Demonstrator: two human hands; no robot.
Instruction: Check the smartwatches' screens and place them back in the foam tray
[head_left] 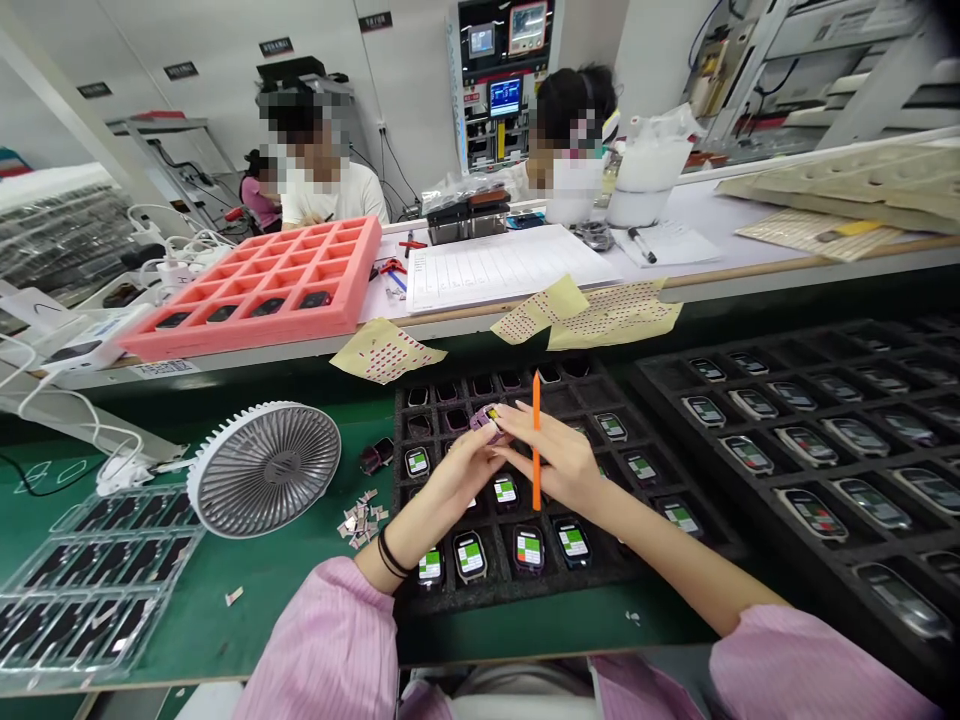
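Note:
My left hand [466, 462] grips a small purple watch case [484, 421] over the black foam tray [480, 595]. Fingertips of my right hand [559, 455] reach the same watch case, beside a small yellow patch on it. An orange pen-like stick [536, 445] is held upright between the fingers of that hand; its exact kind is unclear. Below both hands, several watches with lit green-and-white screens, such as one watch [470, 555], sit in the tray's compartments. Some of them are partly hidden by my hands and forearms.
Left of the tray stand a white desk fan [266, 468], a pile of small tabs [363, 518] and clear plastic trays [97, 575]. A second watch tray [750, 500] lies right. On the shelf is a pink foam tray [262, 290]; yellow sticker sheets [615, 315] hang from its edge. People sit beyond.

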